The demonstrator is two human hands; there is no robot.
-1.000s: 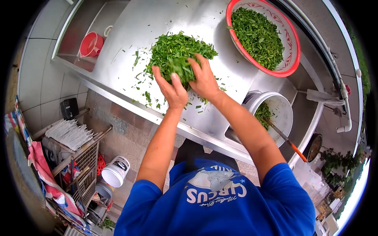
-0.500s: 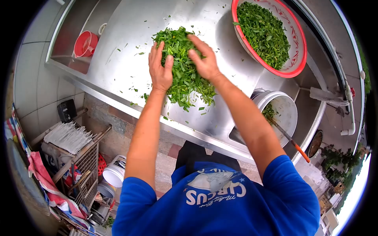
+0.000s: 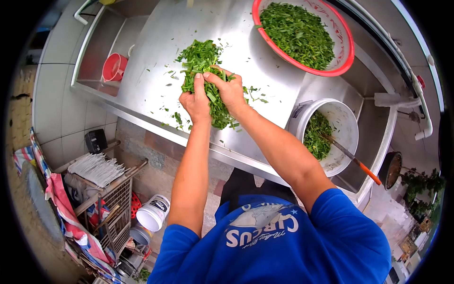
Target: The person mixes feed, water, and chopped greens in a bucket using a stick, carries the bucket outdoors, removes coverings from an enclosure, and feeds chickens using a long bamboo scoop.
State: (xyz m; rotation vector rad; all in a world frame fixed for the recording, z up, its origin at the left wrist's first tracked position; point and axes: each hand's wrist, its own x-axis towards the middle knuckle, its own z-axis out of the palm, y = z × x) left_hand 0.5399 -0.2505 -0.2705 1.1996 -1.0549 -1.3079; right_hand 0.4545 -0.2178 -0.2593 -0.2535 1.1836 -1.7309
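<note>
Chopped green leaves [image 3: 201, 54] lie in a heap on the steel counter [image 3: 146, 94], with loose bits scattered around. My left hand [image 3: 196, 102] cups the near left side of the heap, fingers curled into the greens and thumb up. On the right side, my right hand [image 3: 229, 90] wraps round a bunch of the same greens, its thumb close to the left thumb. Some of the fingertips are hidden among the leaves.
A red-rimmed basin [image 3: 343, 42] of chopped greens stands at the upper right. Below it, a white bucket [image 3: 347, 125] holds greens and an orange-handled tool [image 3: 364, 170]. A red scoop [image 3: 113, 67] sits in the left sink.
My hands have come closer together and closed round the greens, which are now gathered between them. The camera view has shifted, so the basin appears further left and higher.
</note>
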